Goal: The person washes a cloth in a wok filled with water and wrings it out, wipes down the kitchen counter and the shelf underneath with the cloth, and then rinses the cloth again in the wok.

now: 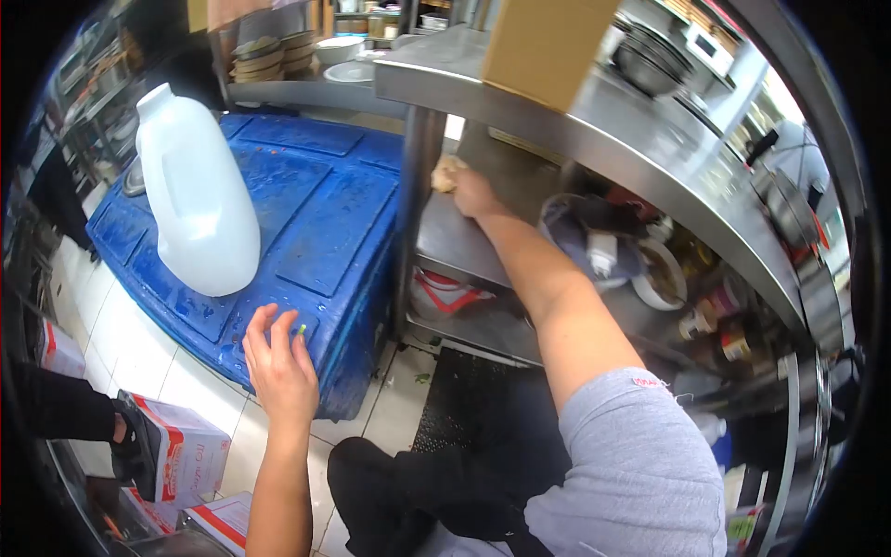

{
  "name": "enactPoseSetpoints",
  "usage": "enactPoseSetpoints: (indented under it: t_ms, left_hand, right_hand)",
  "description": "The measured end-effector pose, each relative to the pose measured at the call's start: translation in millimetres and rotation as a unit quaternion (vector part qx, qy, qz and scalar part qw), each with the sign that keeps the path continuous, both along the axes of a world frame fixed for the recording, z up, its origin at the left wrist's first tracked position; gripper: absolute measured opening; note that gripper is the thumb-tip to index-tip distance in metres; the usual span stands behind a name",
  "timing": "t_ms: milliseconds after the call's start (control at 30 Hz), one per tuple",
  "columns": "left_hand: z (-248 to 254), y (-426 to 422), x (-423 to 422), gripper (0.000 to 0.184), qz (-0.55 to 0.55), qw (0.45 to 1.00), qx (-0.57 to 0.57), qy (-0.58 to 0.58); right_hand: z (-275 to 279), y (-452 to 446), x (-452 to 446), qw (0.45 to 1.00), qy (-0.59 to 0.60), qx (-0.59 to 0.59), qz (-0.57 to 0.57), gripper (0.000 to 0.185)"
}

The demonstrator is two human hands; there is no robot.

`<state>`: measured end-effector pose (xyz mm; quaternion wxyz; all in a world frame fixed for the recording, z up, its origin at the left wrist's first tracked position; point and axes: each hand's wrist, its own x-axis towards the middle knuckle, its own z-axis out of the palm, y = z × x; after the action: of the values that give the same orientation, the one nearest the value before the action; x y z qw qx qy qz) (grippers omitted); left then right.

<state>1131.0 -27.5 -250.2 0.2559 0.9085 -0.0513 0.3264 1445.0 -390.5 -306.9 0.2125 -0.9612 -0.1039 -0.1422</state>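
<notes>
My right hand [475, 195] reaches onto the metal shelf [444, 232] under the steel counter, its fingers closed on a crumpled beige cloth [447, 174]. The cloth is pressed near the shelf's far left post. My left hand [281, 364] hangs above the front edge of a blue lidded bin [306, 223], fingers apart and curled a little, with nothing in it. A large translucent white plastic jug [200, 200] without a visible cap leans on the bin lid, beyond my left hand.
Right of my arm, the shelf holds a tub [566, 223], a white bowl [661, 274] and several jars. A cardboard box [548, 51] and metal bowls [650, 60] stand on the counter. Cartons [190, 455] sit on the floor at left, beside another person's shoe [137, 450].
</notes>
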Motion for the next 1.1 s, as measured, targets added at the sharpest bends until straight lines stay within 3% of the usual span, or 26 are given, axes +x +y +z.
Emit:
enactPoseSetpoints:
  t_ms: [67,133,333,400,467,533,567,600,633,733,833,900,1000,1067,1100]
  left_hand:
    - [-1.2,0.3,-1.8,0.03,0.009,1.0,0.005,-0.012]
    - [-2.7,0.6,-3.1,0.031,0.002,1.0,0.004,-0.007]
    - [-6.8,4.4,-5.9,0.032,0.009,1.0,-0.003,-0.012]
    - [-7.0,5.9,-6.1,0.031,0.016,1.0,0.002,-0.014]
    - [-9.7,6.7,-5.0,0.032,0.02,0.999,0.014,-0.028]
    - [-9.4,6.0,-4.5,0.032,0.025,0.999,0.017,-0.021]
    - [-8.5,5.6,-4.8,0.032,0.025,0.999,0.015,-0.016]
    - [-7.8,4.8,-5.1,0.032,0.022,1.0,0.015,-0.009]
    - [-7.2,4.1,-5.0,0.032,0.02,1.0,0.018,-0.008]
    - [-5.9,2.3,-5.9,0.031,0.03,0.999,0.017,-0.006]
    - [-7.7,5.0,-4.9,0.03,0.041,0.999,0.018,-0.01]
    - [-9.6,4.3,-2.6,0.03,0.038,0.999,0.027,-0.015]
    - [-6.5,2.0,-1.9,0.03,0.047,0.998,0.025,-0.015]
    - [-9.3,1.6,0.4,0.03,0.054,0.998,0.021,-0.01]
    - [-10.0,2.7,1.8,0.031,0.05,0.998,0.021,-0.013]
  right_hand:
    - [-6.6,17.6,-46.3,0.993,-0.091,-0.075,0.004,0.04]
    - [-7.8,27.0,-76.6,0.993,-0.085,-0.038,0.072,0.047]
    - [3.2,61.6,-177.2,0.99,-0.11,-0.041,0.072,0.047]
    - [12.3,56.7,-194.1,0.994,-0.044,0.008,0.098,0.045]
    - [24.0,43.1,-210.4,0.987,-0.065,-0.014,0.148,0.041]
    - [52.9,35.3,-226.2,0.983,0.056,0.059,0.163,0.036]
    - [56.3,30.9,-211.6,0.984,-0.049,0.042,0.168,0.032]
    - [60.9,23.6,-195.8,0.98,0.023,0.164,0.108,0.026]
    - [76.0,21.7,-176.6,0.997,0.004,0.056,0.044,0.024]
    - [86.2,18.0,-125.4,0.999,-0.003,0.03,0.022,0.024]
    - [48.4,3.3,-32.1,0.999,-0.035,0.021,-0.034,0.023]
    - [38.6,-5.3,10.7,0.987,-0.12,-0.022,-0.103,0.022]
    - [26.1,-23.0,58.3,0.986,-0.135,-0.045,-0.091,0.029]
    - [25.2,-21.5,68.2,0.986,-0.105,-0.04,-0.125,0.02]
    - [32.0,-18.9,63.3,0.984,-0.124,-0.108,-0.075,0.023]
